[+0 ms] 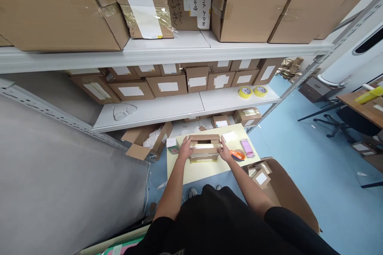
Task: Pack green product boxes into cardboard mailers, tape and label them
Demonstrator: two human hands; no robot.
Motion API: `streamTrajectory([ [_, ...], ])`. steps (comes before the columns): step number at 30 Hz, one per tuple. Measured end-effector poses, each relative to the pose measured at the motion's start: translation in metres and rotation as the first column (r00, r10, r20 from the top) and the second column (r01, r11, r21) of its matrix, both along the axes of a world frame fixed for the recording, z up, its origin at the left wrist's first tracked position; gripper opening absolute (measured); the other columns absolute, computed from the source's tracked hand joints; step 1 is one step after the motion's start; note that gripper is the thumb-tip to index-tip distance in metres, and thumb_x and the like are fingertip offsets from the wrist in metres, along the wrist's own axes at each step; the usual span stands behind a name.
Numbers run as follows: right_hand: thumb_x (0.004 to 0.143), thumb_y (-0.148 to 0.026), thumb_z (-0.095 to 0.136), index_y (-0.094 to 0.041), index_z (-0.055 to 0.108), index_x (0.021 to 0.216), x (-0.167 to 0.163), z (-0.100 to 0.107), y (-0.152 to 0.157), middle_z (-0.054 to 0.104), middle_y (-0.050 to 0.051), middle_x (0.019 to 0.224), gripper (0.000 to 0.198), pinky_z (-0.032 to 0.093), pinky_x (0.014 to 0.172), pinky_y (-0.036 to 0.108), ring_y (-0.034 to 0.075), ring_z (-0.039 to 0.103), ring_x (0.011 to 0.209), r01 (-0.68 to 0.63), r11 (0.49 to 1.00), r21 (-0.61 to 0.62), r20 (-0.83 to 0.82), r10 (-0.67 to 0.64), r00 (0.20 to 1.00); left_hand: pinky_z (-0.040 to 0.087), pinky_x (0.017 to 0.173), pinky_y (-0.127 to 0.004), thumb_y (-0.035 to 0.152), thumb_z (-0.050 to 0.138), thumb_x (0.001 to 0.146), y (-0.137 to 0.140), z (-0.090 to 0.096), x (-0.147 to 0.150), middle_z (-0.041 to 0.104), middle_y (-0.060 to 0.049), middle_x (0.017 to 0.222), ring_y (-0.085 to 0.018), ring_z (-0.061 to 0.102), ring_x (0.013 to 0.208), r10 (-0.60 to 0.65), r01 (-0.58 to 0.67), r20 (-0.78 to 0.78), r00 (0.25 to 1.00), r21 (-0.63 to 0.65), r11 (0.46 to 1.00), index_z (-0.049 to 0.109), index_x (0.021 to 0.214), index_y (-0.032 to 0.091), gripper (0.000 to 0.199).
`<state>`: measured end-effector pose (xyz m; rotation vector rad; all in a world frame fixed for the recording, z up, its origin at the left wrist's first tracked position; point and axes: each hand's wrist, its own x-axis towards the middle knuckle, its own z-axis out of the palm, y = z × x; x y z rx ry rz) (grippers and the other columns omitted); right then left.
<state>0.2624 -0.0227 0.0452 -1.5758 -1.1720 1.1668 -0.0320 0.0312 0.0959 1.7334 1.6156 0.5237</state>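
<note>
A brown cardboard box (204,150) with clear tape and a white strip across it sits over a pale yellow table (179,171). My left hand (185,149) grips its left end, and my right hand (224,151) holds the right end. A dark gap shows along the box's upper side. Below its near edge is another taped cardboard layer (204,159); whether it is a separate box I cannot tell. Right of my right hand lies an orange and dark blue object (237,155), perhaps a tape dispenser. A small white and green box (172,145) stands beside my left hand.
A pixelated pink item (247,148) and white paper (229,136) lie on the table. Shelving (167,107) ahead carries labelled boxes, eyeglasses (124,112) and yellow tape rolls (245,92). Open cartons stand left (137,152) and right (287,183) of the table.
</note>
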Motion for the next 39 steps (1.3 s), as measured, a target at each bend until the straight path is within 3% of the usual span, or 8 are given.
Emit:
streamTrajectory([
  [3, 0.078, -0.043, 0.069, -0.030, 0.054, 0.151, -0.004, 0.000, -0.004, 0.054, 0.006, 0.156, 0.076, 0.029, 0.127, 0.047, 0.029, 0.046, 0.148, -0.030, 1.000, 0.001, 0.091, 0.029, 0.995, 0.040, 0.119, -0.044, 0.038, 0.065, 0.094, -0.020, -0.020, 0.002, 0.052, -0.012, 0.157, -0.031, 0.050, 0.145, 0.056, -0.051, 0.137, 0.989, -0.044, 0.998, 0.058, 0.148, 0.029, 0.055],
  [5, 0.082, -0.043, 0.069, -0.031, 0.051, 0.154, -0.008, 0.002, -0.008, 0.055, 0.005, 0.156, 0.075, 0.030, 0.127, 0.047, 0.029, 0.045, 0.149, -0.052, 0.998, -0.042, 0.151, 0.057, 0.987, 0.039, 0.120, -0.044, 0.043, 0.057, 0.099, -0.035, -0.030, 0.005, 0.052, -0.010, 0.158, -0.029, 0.048, 0.146, 0.084, -0.072, 0.197, 0.977, -0.069, 0.995, 0.051, 0.155, 0.031, 0.057],
  [9, 0.090, -0.047, 0.066, -0.031, 0.039, 0.162, -0.010, 0.007, -0.021, 0.059, 0.006, 0.152, 0.078, 0.041, 0.118, 0.047, 0.031, 0.055, 0.142, -0.083, 0.982, -0.170, 0.316, 0.134, 0.939, 0.038, 0.120, -0.046, 0.050, 0.065, 0.096, -0.047, -0.033, 0.006, 0.045, -0.011, 0.164, -0.031, 0.044, 0.150, 0.032, -0.021, 0.127, 0.991, -0.090, 0.996, 0.037, 0.163, 0.031, 0.076],
  [13, 0.092, -0.049, 0.067, -0.029, 0.034, 0.164, -0.004, 0.006, -0.034, 0.063, 0.008, 0.148, 0.082, 0.048, 0.112, 0.044, 0.031, 0.060, 0.136, -0.108, 0.967, -0.230, 0.378, 0.191, 0.906, 0.040, 0.119, -0.044, 0.048, 0.071, 0.092, -0.048, -0.030, 0.002, 0.052, -0.010, 0.159, -0.032, 0.051, 0.144, -0.048, 0.056, 0.093, 0.995, -0.085, 0.995, 0.041, 0.162, 0.029, 0.078],
  [19, 0.092, -0.043, 0.067, -0.028, 0.034, 0.164, -0.003, 0.003, -0.019, 0.058, 0.007, 0.154, 0.080, 0.047, 0.113, 0.043, 0.031, 0.057, 0.139, -0.061, 0.979, -0.196, 0.375, 0.133, 0.918, 0.042, 0.117, -0.044, 0.046, 0.072, 0.092, -0.032, -0.033, 0.009, 0.051, -0.008, 0.160, -0.032, 0.051, 0.144, -0.014, 0.023, 0.090, 0.996, -0.102, 0.995, 0.039, 0.162, 0.032, 0.079],
  [28, 0.088, -0.039, 0.073, -0.032, 0.038, 0.163, -0.018, 0.006, 0.020, 0.071, 0.005, 0.137, 0.082, 0.050, 0.108, 0.043, 0.032, 0.067, 0.126, -0.055, 0.972, -0.226, 0.479, 0.160, 0.863, 0.041, 0.117, -0.038, 0.036, 0.072, 0.093, -0.001, -0.044, 0.004, 0.050, -0.008, 0.161, -0.027, 0.051, 0.145, 0.015, 0.004, 0.122, 0.992, -0.155, 0.988, 0.038, 0.163, 0.029, 0.078],
  [33, 0.088, -0.038, 0.072, -0.032, 0.040, 0.162, -0.016, -0.001, -0.011, 0.069, 0.004, 0.141, 0.081, 0.051, 0.108, 0.043, 0.031, 0.066, 0.128, -0.031, 0.983, -0.183, 0.469, 0.115, 0.876, 0.048, 0.107, -0.039, 0.044, 0.073, 0.091, -0.018, -0.034, 0.001, 0.064, -0.007, 0.148, -0.030, 0.064, 0.131, -0.039, 0.039, 0.007, 0.999, -0.161, 0.986, 0.038, 0.162, 0.034, 0.080],
  [39, 0.086, -0.038, 0.073, -0.032, 0.043, 0.160, -0.012, -0.009, -0.059, 0.065, 0.004, 0.147, 0.080, 0.051, 0.109, 0.042, 0.030, 0.063, 0.133, -0.032, 0.981, -0.193, 0.405, 0.109, 0.908, 0.049, 0.104, -0.044, 0.045, 0.073, 0.091, -0.053, -0.030, -0.006, 0.066, -0.013, 0.144, -0.035, 0.066, 0.126, -0.098, 0.087, -0.043, 0.994, -0.201, 0.976, 0.039, 0.163, 0.032, 0.080],
])
